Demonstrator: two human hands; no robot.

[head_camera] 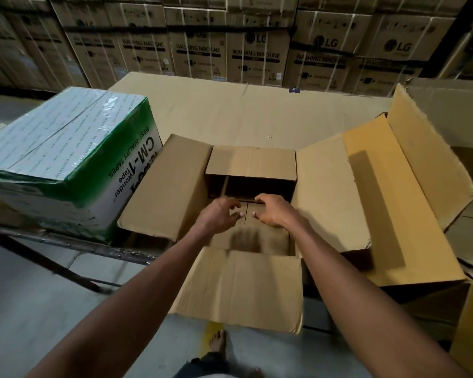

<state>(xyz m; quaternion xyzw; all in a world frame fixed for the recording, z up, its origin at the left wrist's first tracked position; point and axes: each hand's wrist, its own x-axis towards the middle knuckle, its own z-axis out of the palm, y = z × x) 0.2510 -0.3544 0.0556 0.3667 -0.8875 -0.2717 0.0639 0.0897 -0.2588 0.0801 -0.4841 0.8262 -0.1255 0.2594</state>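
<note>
So the only readable stuff here: the wall of stacked cartons at the back all say "LG" and "WASHING MACHINE", and the smaller print under that is too blurry to read. The green and white tape box on the left of the bench reads "CM-1 Wonder Tape" and "BEST QUALITY TAPES", upside down from here, with the word above it cut off. Its top has rows of tiny text I can't make out. The open carton sits in the middle with all four flaps folded out, just beside the tape box, and its far inside is dark, so only a divider shows. Inside it lies a cardboard insert. The right hand has its fingers hooked over the insert's far edge, thumb pressed on its face. The left hand is curled at the same edge, but it's motion-blurred, so I can't tell if it actually grips. Another yellowish carton lies open on the right, partly out of frame.
</note>
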